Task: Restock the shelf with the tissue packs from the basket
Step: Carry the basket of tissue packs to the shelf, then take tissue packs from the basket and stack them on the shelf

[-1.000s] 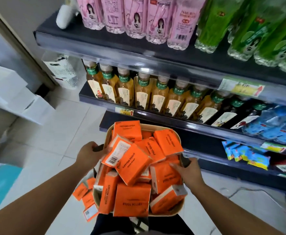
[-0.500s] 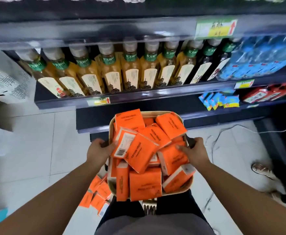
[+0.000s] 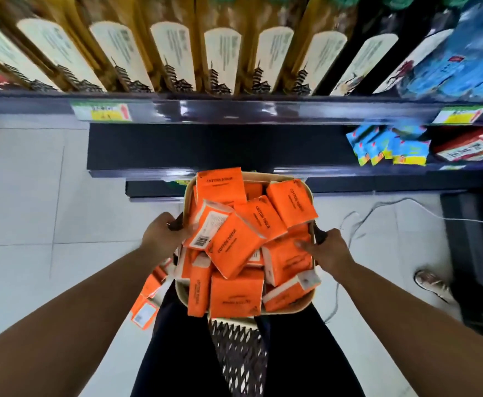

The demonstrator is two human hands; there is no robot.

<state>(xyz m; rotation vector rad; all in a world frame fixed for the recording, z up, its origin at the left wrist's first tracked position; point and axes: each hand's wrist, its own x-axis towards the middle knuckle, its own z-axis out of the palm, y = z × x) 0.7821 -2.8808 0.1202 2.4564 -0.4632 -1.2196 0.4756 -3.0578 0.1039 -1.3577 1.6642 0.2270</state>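
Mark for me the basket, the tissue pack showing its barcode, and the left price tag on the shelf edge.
basket [image 3: 263,176]: head view, far beige rim.
tissue pack showing its barcode [image 3: 209,228]: head view, white label face.
left price tag [image 3: 102,112]: head view, yellow middle.

I am looking at a shop: dark shelves [image 3: 320,110] across the top of the frame carry rows of the same bottles [image 3: 223,53], with price labels [image 3: 102,112] on the edge.
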